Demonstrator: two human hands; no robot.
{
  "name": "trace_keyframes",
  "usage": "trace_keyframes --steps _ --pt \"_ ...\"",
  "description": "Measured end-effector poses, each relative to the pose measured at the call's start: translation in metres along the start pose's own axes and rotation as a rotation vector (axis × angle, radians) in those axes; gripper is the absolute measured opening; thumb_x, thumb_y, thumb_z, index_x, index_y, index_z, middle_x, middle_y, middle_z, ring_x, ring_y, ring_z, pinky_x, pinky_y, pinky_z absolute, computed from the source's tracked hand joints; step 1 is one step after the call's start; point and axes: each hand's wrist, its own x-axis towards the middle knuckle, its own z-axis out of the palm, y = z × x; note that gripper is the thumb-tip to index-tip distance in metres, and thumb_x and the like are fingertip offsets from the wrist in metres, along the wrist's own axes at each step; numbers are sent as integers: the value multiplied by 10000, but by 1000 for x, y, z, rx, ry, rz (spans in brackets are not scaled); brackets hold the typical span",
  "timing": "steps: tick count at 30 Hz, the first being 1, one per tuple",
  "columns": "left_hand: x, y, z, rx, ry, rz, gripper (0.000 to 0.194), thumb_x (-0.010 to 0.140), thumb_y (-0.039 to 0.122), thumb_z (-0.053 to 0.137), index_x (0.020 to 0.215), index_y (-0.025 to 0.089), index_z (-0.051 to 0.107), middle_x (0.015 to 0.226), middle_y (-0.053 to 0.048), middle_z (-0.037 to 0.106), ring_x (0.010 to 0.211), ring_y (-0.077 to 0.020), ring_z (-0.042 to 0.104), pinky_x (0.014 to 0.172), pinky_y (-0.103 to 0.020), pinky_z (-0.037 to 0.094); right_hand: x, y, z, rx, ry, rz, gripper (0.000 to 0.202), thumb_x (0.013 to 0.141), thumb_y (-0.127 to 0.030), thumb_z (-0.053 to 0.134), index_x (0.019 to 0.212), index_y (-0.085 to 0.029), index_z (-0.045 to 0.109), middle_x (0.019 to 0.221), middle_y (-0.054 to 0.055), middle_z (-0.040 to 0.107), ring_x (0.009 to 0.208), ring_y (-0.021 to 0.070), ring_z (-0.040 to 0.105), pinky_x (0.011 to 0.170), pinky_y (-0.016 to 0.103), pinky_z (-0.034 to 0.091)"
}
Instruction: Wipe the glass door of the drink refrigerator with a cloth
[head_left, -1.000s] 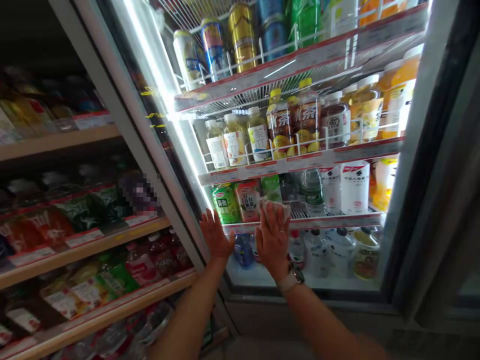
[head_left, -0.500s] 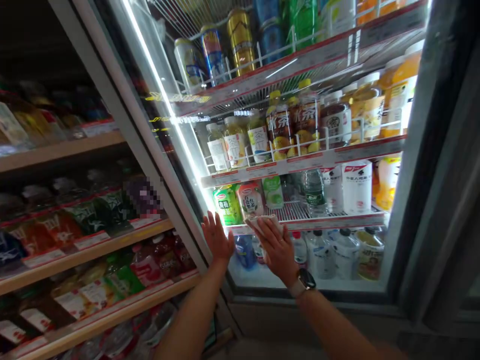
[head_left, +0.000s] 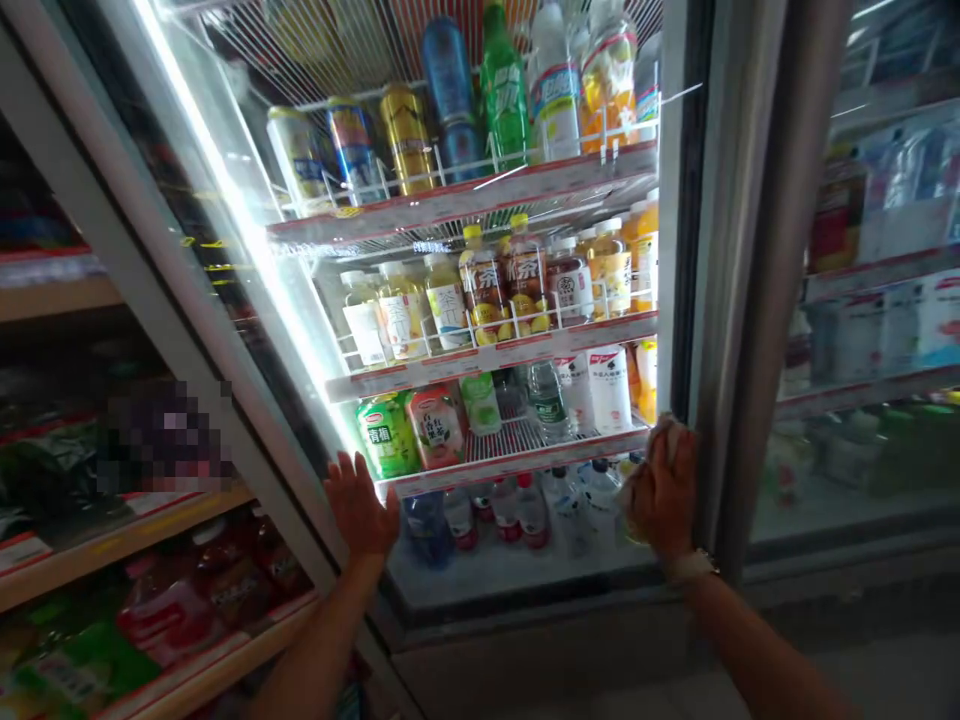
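Note:
A glass-doored drinks fridge (head_left: 525, 612) stands in front of me, lit by a bright strip on its left. My left hand (head_left: 363, 507) lies flat with fingers spread near the door's lower left edge, beside a green bottle (head_left: 386, 436). Nothing is in it. At the door's right edge, my right hand (head_left: 666, 495) has its fingers bent round a crumpled pale cloth (head_left: 637, 492), against the glass by the frame. A band circles my right wrist.
Wooden shelves (head_left: 187, 672) with bottled drinks stand on the left. To the right, past a metal door frame (head_left: 765, 250), is another glass door with bottles behind it. Cans and bottles fill several racks inside the fridge.
My right hand has moved with the cloth from the middle of the glass to its right edge. My left hand remains near the left edge. The view has shifted to the right.

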Motion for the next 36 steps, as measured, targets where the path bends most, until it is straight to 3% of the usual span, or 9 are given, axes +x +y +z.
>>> trace_keyframes --steps 3,6,11,16,22,29,32,36 --pt "0 1 0 -15 7 -15 707 950 513 366 1566 237 154 1630 -125 198 1480 -398 195 1169 -672 188 2 -3 4 29 26 16 656 954 -239 342 1576 -212 135 1658 103 40 1511 337 93 1189 610 203" --pt "-1 2 0 -15 -9 -47 716 942 538 366 1556 206 202 1616 -146 237 1475 -394 213 1172 -657 188 9 -27 16 41 106 48 682 966 -338 357 1577 -171 107 1654 136 21 1507 373 66 1175 653 172" --pt "-2 4 0 12 -40 -93 736 944 560 330 1513 94 300 1558 -232 321 1465 -403 235 1169 -642 204 13 -105 44 57 189 17 657 966 -387 375 1562 -166 212 1624 163 184 1487 387 170 1155 666 204" --pt "-3 5 -2 22 -14 -5 699 966 496 350 1547 131 219 1597 -205 248 1496 -359 166 1194 -599 162 -8 -192 66 125 128 -84 641 949 -278 419 1558 -197 237 1568 135 351 1476 325 250 1185 571 232" --pt "-4 9 -5 57 -19 10 682 979 435 334 1561 134 143 1621 -171 193 1514 -302 107 1217 -532 125 -45 -255 88 208 53 -163 627 925 -203 441 1537 -192 305 1481 108 492 1450 257 324 1217 480 177" --pt "-5 8 -6 52 -13 23 630 997 361 333 1561 147 150 1627 -154 173 1518 -273 85 1231 -507 106 -79 -285 101 335 -93 -354 545 902 -80 405 1424 -203 505 1391 49 594 1432 152 344 1234 361 96" --pt "-5 8 -7 7 -21 16 619 1001 377 319 1556 141 182 1624 -155 187 1516 -284 89 1231 -523 101 -78 -280 100 339 -153 -417 557 887 -43 407 1403 -217 527 1426 45 563 1441 145 332 1226 360 131" --pt "-5 7 -7 -7 -31 -4 619 999 375 323 1554 137 189 1619 -166 200 1515 -294 97 1224 -545 106 -56 -256 89 326 -170 -478 566 884 -37 424 1406 -234 518 1453 41 535 1458 140 304 1217 354 178"
